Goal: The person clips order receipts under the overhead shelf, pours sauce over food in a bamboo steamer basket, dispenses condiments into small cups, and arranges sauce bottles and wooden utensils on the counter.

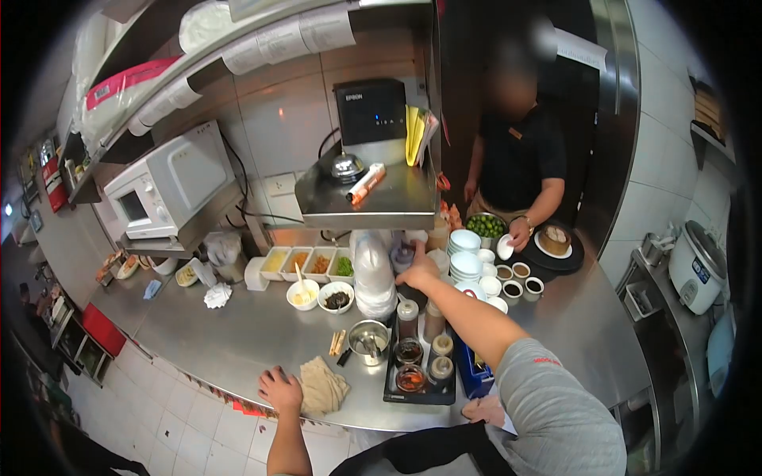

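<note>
The right hand [421, 268] reaches between a tall, plastic-wrapped white stack [371, 278] and pale-blue ceramic bowls [465, 268]; its fingertips blend into blurred containers, so whether they are closed on anything cannot be told. The left hand [280, 389], fingers slightly apart, rests on the steel counter [230, 337] beside a crumpled tan cloth [322, 386]. The co-worker's lower body is hidden.

Microwave [171, 182], printer [371, 113], rice cooker [700, 270]

Microwave [163, 186] left of printer [370, 111] — saucepan [369, 339] left of tray [394, 387], jars [410, 365] on tray — towel [322, 385] left.
</note>
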Available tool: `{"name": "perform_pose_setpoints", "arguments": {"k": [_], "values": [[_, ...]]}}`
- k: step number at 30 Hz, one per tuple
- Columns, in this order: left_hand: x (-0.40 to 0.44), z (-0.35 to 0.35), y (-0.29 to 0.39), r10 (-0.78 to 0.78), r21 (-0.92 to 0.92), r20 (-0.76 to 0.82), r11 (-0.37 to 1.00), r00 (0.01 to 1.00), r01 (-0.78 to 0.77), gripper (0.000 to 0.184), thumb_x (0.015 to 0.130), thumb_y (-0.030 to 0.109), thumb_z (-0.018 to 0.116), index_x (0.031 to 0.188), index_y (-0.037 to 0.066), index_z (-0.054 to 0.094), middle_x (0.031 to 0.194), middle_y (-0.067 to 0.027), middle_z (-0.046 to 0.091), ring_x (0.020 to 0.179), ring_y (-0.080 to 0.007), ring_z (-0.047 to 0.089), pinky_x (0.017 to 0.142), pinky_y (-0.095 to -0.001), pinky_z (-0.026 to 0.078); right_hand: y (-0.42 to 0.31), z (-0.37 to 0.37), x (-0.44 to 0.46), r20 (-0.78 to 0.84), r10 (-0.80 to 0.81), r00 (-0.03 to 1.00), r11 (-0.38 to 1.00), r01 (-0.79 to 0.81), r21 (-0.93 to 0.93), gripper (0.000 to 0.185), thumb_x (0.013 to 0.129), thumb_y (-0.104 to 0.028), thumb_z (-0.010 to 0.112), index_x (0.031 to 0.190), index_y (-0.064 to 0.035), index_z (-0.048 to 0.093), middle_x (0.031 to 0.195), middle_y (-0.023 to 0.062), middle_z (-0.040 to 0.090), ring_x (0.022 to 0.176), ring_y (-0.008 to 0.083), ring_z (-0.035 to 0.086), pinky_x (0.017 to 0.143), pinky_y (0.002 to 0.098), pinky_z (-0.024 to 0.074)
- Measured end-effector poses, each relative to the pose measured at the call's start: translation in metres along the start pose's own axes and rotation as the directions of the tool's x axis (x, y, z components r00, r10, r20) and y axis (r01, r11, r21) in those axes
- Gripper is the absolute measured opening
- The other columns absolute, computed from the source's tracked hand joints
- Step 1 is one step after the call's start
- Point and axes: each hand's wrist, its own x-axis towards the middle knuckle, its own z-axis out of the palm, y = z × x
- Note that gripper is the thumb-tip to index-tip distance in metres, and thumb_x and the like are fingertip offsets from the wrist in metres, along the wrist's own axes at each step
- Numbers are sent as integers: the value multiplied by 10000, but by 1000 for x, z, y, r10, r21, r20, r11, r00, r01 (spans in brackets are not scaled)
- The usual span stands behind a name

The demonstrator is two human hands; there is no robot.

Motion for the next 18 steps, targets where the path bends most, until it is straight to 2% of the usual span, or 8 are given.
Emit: {"name": "perform_pose_setpoints", "arguments": {"k": [3, 6, 10, 13, 14, 16, 17, 18], "values": [[-3, -1, 0, -5, -14, 19, 1000, 1000, 5, 429, 770, 276, 596, 1171, 140, 532, 1261, -136, 428, 1255, -292, 324, 1015, -541, 217, -5, -1, -1, 97, 50, 994, 974, -27, -225, 1080, 478, -215, 830, 1382, -160, 242, 1166, 173, 590, 1045, 339, 587, 879, 395, 477], [0, -1, -3, -18, -15, 19, 1000, 1000, 19, 439, 767, 283, 600, 1176, 137, 532, 1273, -140, 422, 1264, -296, 314, 1024, -548, 206, -2, 7, -8, 85, -38, 996, 942, 64, -330, 1114, 477, -226, 835, 1405, -177, 220, 1121, 166, 609, 1035, 330, 592, 868, 404, 484], [-3, 2, -4, -10, -29, 17, 1000, 1000, 10, 442, 763, 287, 600, 1173, 138, 531, 1274, -141, 420, 1261, -303, 315, 1030, -553, 202, -4, 0, -12, 103, -45, 994, 919, 82, -385, 1090, 504, -264, 843, 1410, -175, 244, 1201, 205, 540, 1125, 368, 520, 911, 428, 458], [-2, -3, -2, -17, -28, 22, 999, 1000, 17, 446, 760, 289, 600, 1172, 135, 530, 1269, -141, 422, 1254, -307, 321, 1030, -554, 206, 0, -35, -23, 25, -417, 909, 881, 410, -236, 986, 547, -288, 835, 1375, -117, 327, 1267, 227, 477, 1173, 394, 466, 968, 433, 412], [-3, -4, -1, -28, -28, 29, 999, 999, 29, 447, 759, 290, 600, 1172, 133, 529, 1266, -141, 423, 1251, -308, 324, 1029, -554, 208, 7, -50, -28, -63, -564, 823, 821, 551, -148, 873, 591, -297, 816, 1322, -56, 403, 1288, 225, 457, 1188, 394, 446, 1017, 422, 361], [-4, -7, -1, -13, -34, 3, 999, 1000, 13, 452, 757, 288, 599, 1173, 129, 529, 1260, -143, 425, 1245, -306, 331, 1027, -554, 212, 30, -84, -54, -325, -692, 644, 702, 705, -97, 721, 647, -239, 776, 1262, -30, 463, 1238, 194, 503, 1185, 363, 445, 1020, 408, 340], [-6, -8, -1, 0, -38, -7, 999, 1000, 0, 454, 755, 288, 598, 1174, 127, 529, 1257, -144, 426, 1243, -305, 334, 1026, -554, 214, 38, -107, -79, -403, -637, 657, 739, 669, -77, 624, 650, -181, 759, 1200, -25, 508, 1202, 178, 517, 1156, 350, 457, 1003, 424, 342], [-9, -6, -3, -5, -37, -12, 999, 1000, 5, 452, 757, 288, 595, 1174, 125, 529, 1254, -145, 428, 1238, -306, 339, 1025, -554, 215, 74, -118, -83, -529, -632, 567, 737, 652, -181, 562, 657, -130, 745, 1164, -16, 531, 1161, 161, 541, 1126, 327, 478, 983, 412, 353]]}}
